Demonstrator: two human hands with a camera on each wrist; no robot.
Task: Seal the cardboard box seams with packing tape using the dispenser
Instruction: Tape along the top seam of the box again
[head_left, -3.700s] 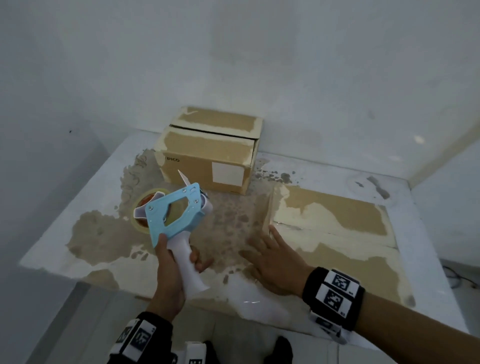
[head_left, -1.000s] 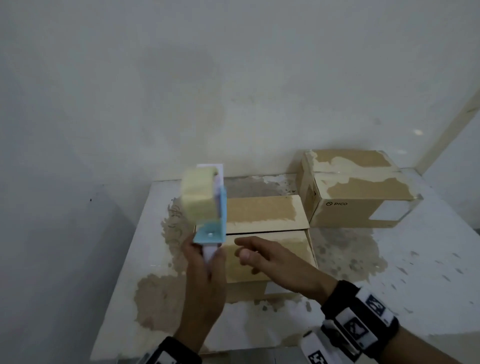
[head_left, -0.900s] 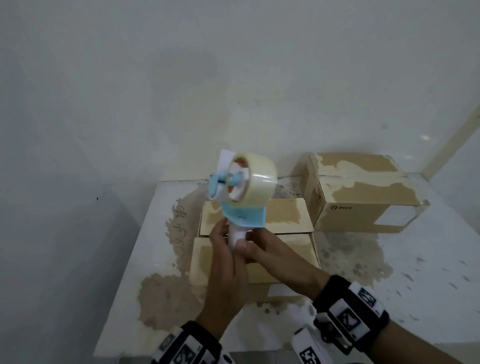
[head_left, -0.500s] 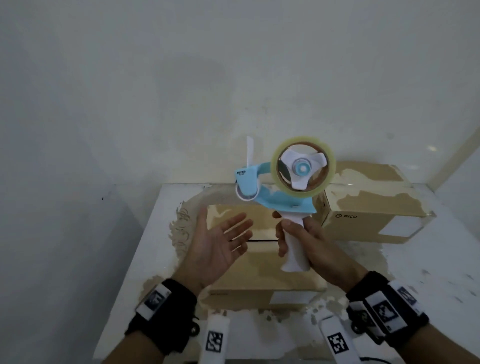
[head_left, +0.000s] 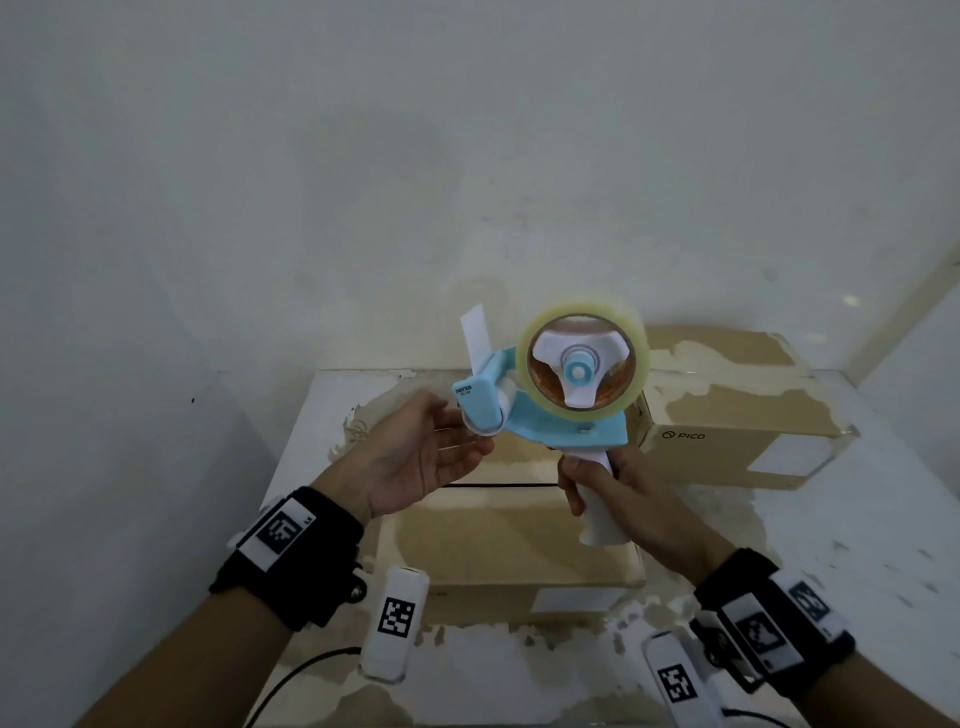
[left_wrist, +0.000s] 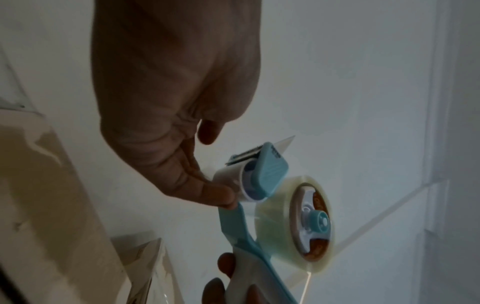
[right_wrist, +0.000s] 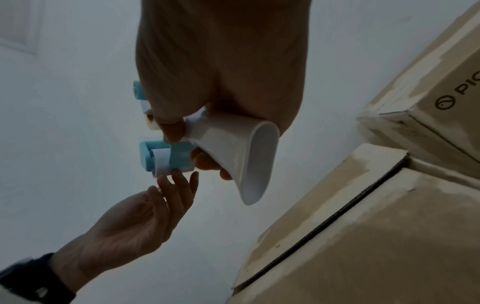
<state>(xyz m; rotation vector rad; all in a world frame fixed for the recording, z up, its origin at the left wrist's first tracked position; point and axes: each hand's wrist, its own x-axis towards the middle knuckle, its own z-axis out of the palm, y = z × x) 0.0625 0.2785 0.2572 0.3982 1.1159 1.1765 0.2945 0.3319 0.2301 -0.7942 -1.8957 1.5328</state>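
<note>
My right hand (head_left: 618, 493) grips the white handle of a blue tape dispenser (head_left: 561, 415) and holds it upright in the air above the near cardboard box (head_left: 498, 535). A roll of clear packing tape (head_left: 582, 358) sits on its hub. My left hand (head_left: 431, 452) is palm up, fingers straight, with fingertips (left_wrist: 221, 195) touching the white roller at the dispenser's front (left_wrist: 249, 181). The box's top flaps meet at a dark centre seam (right_wrist: 324, 230). In the right wrist view the handle (right_wrist: 233, 152) fills the middle.
A second cardboard box (head_left: 737, 415) marked PICO stands at the back right against the wall. Both boxes sit on a white table (head_left: 857, 545) with worn brown patches. The table's left edge (head_left: 280, 467) drops off beside the near box.
The dispenser went from my left hand to my right. Since half a second ago my left hand has risen from open air to touch the roller at the dispenser's front.
</note>
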